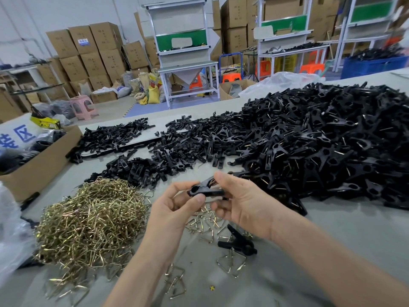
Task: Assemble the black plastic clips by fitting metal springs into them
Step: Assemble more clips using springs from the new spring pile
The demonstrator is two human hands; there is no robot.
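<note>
Both hands, the left hand (174, 204) and right hand (241, 202), pinched one black clip (207, 189) at centre frame, while the large pile of clips (321, 147) upper right and springs (93, 222) lower left suggested much remained.

I see through a single wide-angle camera worn on my head, facing forward and tilted down over the grey table (354, 224). It sits close above my work. My forearms come in from the bottom edge, and my left hand (172, 209) and right hand (245, 202) meet just below the middle of the frame, gripping a black clip (205, 191) between them, the nearest thing in view. The table's far edge crosses the frame slantwise, rising to the right. Above it the upper third takes in the room, with stacked cartons (88, 47) at upper left and a white workbench (183, 36) at top centre, both small and distant.
</note>
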